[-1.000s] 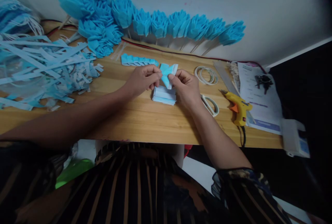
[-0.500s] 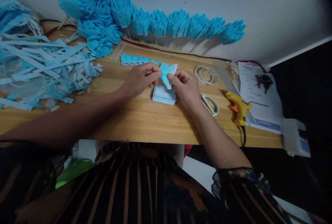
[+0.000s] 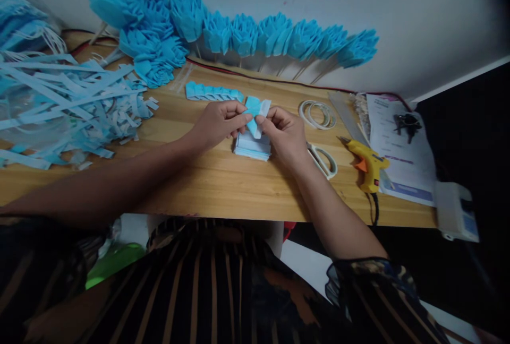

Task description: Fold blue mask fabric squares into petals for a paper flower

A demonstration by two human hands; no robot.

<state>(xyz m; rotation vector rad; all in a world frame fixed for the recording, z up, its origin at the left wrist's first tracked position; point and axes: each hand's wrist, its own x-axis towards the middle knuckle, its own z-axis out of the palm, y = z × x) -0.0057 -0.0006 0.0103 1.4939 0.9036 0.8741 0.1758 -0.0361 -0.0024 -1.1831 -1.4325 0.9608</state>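
Observation:
Between my two hands is a folded blue fabric piece with a pale strip along its right side. My left hand pinches its left part, thumb and forefinger pressed together. From the right, my right hand grips the pale edge with thumb and fingers. Just below lies a stack of pale blue fabric pieces, partly covered by the held piece. Behind my left hand, a row of folded blue pieces lies on the wooden table.
Blue fabric flowers on sticks lean along the wall. Cut strips pile up at left. On the right are tape rolls, scissors, a yellow glue gun, a paper sheet and keys.
My left thumb has moved right, further onto the folded piece, near my right thumb. The piece has shifted slightly left, and both hands still hold it.

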